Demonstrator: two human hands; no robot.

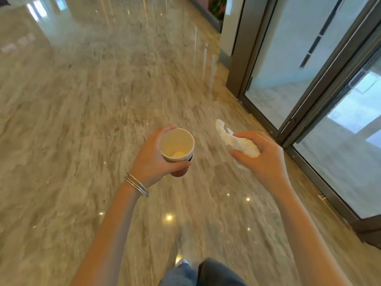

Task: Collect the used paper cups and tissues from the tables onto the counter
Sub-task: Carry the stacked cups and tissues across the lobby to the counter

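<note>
Shiny marble floor [82, 120], no table seen yet. Paper cups [177, 144] are gripped upright inside curled fingers [179, 165] of the left hand [150, 159]; a crumpled tissue [237, 141] is pinched in the right hand [266, 159], tail trailing out past its fingers [255, 137].

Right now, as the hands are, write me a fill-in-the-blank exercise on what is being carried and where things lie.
1. The left hand holds a stack of paper ____.
2. The right hand grips a crumpled white ____.
3. The thin bracelets sit on the ____ wrist.
4. The glass doors stand to the person's ____.
Missing words: cups; tissue; left; right.
</note>
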